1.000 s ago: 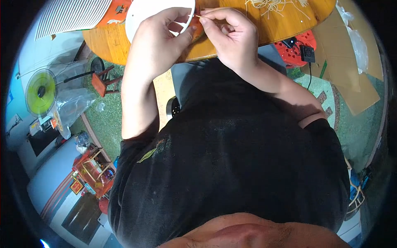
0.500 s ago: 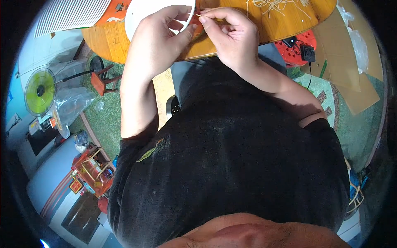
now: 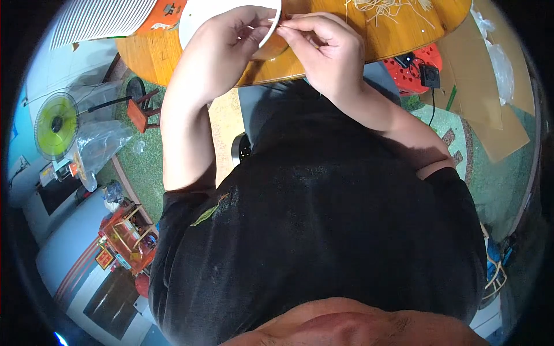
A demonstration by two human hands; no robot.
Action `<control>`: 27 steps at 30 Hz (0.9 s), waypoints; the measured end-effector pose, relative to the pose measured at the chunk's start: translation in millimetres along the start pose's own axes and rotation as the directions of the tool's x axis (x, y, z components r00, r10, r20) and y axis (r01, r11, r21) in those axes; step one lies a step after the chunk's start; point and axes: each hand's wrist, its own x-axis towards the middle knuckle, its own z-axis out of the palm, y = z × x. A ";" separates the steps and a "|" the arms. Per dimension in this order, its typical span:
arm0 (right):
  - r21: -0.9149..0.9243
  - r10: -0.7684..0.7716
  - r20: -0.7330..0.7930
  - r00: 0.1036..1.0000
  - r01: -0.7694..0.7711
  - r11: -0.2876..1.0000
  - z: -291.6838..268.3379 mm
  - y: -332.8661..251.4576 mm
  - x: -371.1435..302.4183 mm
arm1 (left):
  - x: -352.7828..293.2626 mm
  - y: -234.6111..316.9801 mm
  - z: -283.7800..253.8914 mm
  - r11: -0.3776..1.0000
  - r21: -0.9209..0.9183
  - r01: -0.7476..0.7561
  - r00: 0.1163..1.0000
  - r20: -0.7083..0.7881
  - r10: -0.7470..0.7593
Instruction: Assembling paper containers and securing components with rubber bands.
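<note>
A white round dish-like piece with a raised rim [image 3: 199, 14] is tilted up over the wooden table's near edge. My left hand [image 3: 222, 52] lies across it, fingers curled at the rim and closed on it. Just right of that rim, my right hand [image 3: 334, 55] has thumb and forefinger pressed together in a pinch. The thin pale cord between those fingertips is almost wholly hidden now; half a second ago a short bit of it showed. Several loose cords of the same pale colour lie in a tangled pile [image 3: 384, 8] beyond my right hand.
The round-edged wooden table [image 3: 144, 60] spans the top. A white ribbed panel [image 3: 98, 23] and an orange printed sheet [image 3: 164, 17] lie at its left. A red stool [image 3: 427, 57] with a black device stands right, beside cardboard [image 3: 490, 115]. A green fan [image 3: 56, 124] stands left.
The white piece has shifted slightly right and tilted, its rim now closer to my right fingertips. My left hand has turned a little with it. My right hand has barely moved.
</note>
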 end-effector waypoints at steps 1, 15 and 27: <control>-0.027 -0.004 -0.001 1.000 0.004 1.000 -0.2 -0.9 -0.1 | 1.6 1.0 -0.5 1.000 0.001 0.001 1.000 -0.002 -0.001; 0.007 0.138 0.088 0.986 -0.139 0.990 -13.1 1.8 1.3 | -7.3 22.0 -0.5 0.989 0.141 0.049 0.987 -0.156 -0.027; 0.008 0.140 0.187 0.972 -0.144 0.990 -7.8 -10.5 -2.1 | -25.7 12.0 23.4 0.910 -0.267 -0.318 0.835 -0.533 0.136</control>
